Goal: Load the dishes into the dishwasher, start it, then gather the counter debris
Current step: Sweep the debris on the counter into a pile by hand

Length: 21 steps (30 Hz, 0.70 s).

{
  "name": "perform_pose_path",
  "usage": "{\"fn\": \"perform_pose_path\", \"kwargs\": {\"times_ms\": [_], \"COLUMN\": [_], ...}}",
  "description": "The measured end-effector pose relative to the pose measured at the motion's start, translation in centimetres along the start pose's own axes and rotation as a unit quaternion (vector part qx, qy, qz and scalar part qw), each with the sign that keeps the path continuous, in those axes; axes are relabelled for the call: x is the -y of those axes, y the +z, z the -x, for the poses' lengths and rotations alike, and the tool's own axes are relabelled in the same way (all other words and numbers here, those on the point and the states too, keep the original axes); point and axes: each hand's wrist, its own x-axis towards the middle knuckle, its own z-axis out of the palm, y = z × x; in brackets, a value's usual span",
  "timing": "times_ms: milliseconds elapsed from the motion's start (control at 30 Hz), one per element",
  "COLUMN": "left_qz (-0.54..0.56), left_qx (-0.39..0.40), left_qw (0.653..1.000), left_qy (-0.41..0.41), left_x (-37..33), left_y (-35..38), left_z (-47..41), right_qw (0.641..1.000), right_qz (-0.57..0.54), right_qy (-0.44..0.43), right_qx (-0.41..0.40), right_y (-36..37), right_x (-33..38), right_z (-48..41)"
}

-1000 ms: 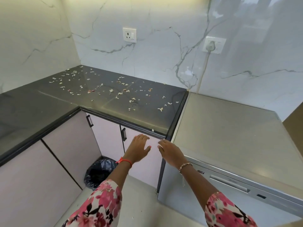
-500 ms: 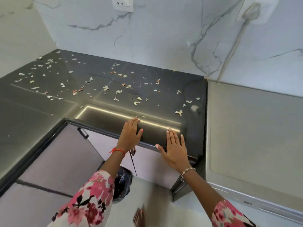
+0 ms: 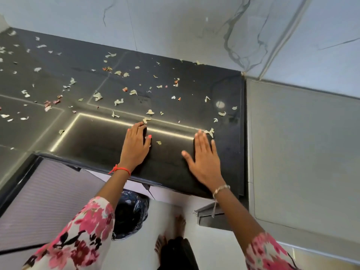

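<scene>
- I am standing barefoot, my feet (image 3: 171, 236) close to the cabinets. A dark bin bag (image 3: 130, 211) is sitting under the counter edge below my left arm, which I reckon is handy for whatever I sweep up.
- I am laying my left hand (image 3: 134, 147) palm down on the counter (image 3: 93, 141), just past its front edge. The fingers are straight and together, gripping nothing.
- I am laying my right hand (image 3: 204, 158) flat as well, apart from the left. Its fingers are spread and it too is gripping nothing.
- One scrap is lying between my hands, and others are sitting right at my fingertips on either side.
- The dishwasher (image 3: 303, 152) is standing hard against the counter on my right, and only its grey top is showing clearly.
- No dishes are showing anywhere, so I am taking loading and starting as done. The door and panel are out of sight, though, so I cannot tell whether it is running.
- The debris (image 3: 118, 102) is lying scattered over the dark top, from my fingertips back to the wall (image 3: 175, 26) and far off to the left.
- None of it is sitting in a pile. I am judging the gathering as only beginning: my hands are placed to sweep, and the whole spread is waiting to be drawn together.
</scene>
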Motion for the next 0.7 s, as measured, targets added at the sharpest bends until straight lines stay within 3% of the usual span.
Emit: {"fn": "perform_pose_path", "kwargs": {"times_ms": [133,267,333,400,467,567,700], "left_qz": [0.015,0.059,0.065,0.067,0.063,0.05,0.039], "left_qx": [0.007,-0.001,-0.012,-0.014,-0.002,0.018,0.019], "left_qw": [1.0,0.998,0.997,0.997,0.997,0.998,0.999], "left_qy": [-0.004,-0.029,-0.035,-0.039,-0.038,-0.038,-0.023], "left_x": [0.2,0.4,0.7,1.2,1.9,3.0,3.9], "left_y": [-0.4,-1.3,-1.5,-1.5,-1.5,-1.5,-1.5], "left_z": [-0.6,-2.0,-2.9,-3.8,-4.9,-6.1,-6.6], "right_qw": [0.993,0.981,0.985,0.987,0.978,0.98,0.976], "right_qz": [-0.04,-0.028,-0.069,-0.146,-0.201,-0.134,-0.067], "right_qy": [0.111,0.189,0.158,0.067,0.046,0.135,0.203], "right_qx": [-0.016,-0.026,-0.005,0.023,-0.002,-0.061,-0.033], "right_y": [-1.0,-0.1,0.1,-0.1,-1.0,-2.3,-2.7], "right_x": [-3.0,-0.8,1.9,3.5,2.3,-3.1,-8.7], "right_z": [-5.4,-5.7,-5.5,-5.9,-7.6,-11.3,-14.5]}}
